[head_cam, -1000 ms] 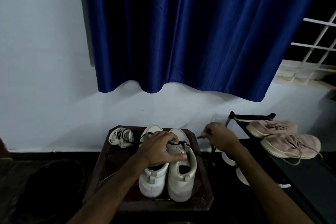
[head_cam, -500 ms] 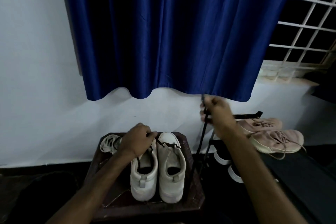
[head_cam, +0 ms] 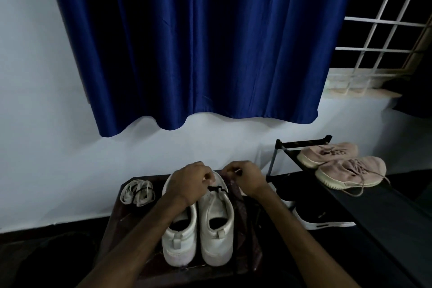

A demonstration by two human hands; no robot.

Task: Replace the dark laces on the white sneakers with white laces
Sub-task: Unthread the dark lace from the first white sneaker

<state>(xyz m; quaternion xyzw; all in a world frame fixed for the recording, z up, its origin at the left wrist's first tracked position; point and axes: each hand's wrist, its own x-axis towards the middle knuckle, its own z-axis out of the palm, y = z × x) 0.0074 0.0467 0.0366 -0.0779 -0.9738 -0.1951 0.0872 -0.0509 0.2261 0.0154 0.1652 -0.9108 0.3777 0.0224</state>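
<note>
Dark wooden stool (head_cam: 112, 224) by a pale wall, a pair of white sneakers (head_cam: 216, 229) side by side on it, heels nearest

Left hand (head_cam: 189, 182) curls over the toes of the pair, gripping them, fingertips at the dark lace (head_cam: 217, 189) crossing the right shoe's front. Right hand (head_cam: 245, 176), just beside that shoe's toe, pinches the lace's end between thumb and fingertips. A bundle of white laces (head_cam: 138, 193) lies at the stool's far left corner, apart from the shoes. To the right a black shoe rack (head_cam: 301, 144) carries two pink sneakers (head_cam: 350, 172), a black shoe (head_cam: 327, 220) below; behind hang a blue curtain (head_cam: 198, 42) and a white window grille (head_cam: 385, 30)
</note>
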